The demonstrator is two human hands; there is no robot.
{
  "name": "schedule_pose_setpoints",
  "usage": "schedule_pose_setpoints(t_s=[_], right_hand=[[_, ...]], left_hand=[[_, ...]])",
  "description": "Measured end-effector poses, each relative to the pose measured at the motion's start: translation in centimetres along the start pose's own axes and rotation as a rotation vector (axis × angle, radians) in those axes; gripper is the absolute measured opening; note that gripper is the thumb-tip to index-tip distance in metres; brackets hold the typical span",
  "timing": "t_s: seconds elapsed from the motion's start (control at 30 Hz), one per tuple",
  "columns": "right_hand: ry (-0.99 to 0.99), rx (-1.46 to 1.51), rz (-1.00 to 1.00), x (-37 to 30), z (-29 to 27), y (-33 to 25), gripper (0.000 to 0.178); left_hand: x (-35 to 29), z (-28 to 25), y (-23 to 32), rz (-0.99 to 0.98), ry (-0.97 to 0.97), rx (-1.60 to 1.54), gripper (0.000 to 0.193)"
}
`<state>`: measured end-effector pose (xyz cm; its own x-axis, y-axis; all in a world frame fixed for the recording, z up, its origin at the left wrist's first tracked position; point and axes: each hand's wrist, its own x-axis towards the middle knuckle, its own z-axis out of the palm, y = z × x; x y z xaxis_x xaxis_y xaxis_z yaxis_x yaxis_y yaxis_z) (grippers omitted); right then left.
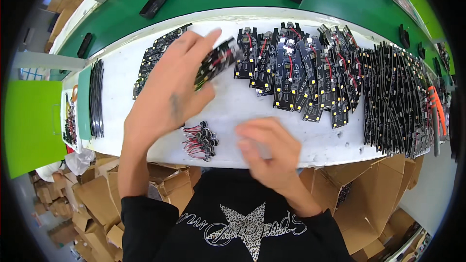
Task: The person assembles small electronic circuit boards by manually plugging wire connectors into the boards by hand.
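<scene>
While a circuit board (219, 61) is pinched by the left hand (174, 81), presumably keeping its face exposed, any hold by the curled right hand (275, 151) cannot be determined.

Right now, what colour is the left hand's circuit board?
Mostly black circuit board, blurred; head view.

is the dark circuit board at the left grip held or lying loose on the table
Held: the left grip has the circuit board between thumb and fingers, its blurred end sticking out past them.
</scene>
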<state>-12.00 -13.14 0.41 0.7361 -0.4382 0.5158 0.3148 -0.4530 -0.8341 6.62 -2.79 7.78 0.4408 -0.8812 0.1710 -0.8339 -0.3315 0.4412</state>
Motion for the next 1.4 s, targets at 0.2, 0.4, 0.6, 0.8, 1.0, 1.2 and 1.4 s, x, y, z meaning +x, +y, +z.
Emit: schedule_pose_setpoints(t_s=[0.2,0.4,0.6,0.8,1.0,1.2,1.4], right_hand=[[-0.087,0.365,0.443,-0.2,-3.8,-0.4,0.020],[-0.242,0.438,0.400,0.1,-3.7,-0.3,0.014],[-0.257,0.345,0.352,0.3,-3.1,-0.5,0.013],[-0.276,0.298,0.327,0.5,-2.9,-1.1,0.014],[-0.314,0.361,0.348,0.0,-2.6,-0.9,0.014],[-0.397,0.486,0.374,-0.1,-2.5,-1.1,0.009],[-0.231,0.394,0.475,-0.4,-3.1,-1.5,0.016]], left_hand=[[-3.9,-1.1,3.6,0.110,-0.158,-0.156,0.069],[-4.6,-0.3,4.3,0.228,-0.153,-0.071,0.061],[-5.5,0.5,3.6,0.317,-0.069,-0.066,0.058],[-6.5,0.9,3.5,0.251,-0.008,-0.180,0.058],[-7.1,1.5,2.6,0.251,0.014,-0.302,0.057],[-7.9,1.8,1.5,0.238,0.017,-0.474,0.057],[-10.0,0.0,-0.3,0.144,0.138,-0.410,0.061]])
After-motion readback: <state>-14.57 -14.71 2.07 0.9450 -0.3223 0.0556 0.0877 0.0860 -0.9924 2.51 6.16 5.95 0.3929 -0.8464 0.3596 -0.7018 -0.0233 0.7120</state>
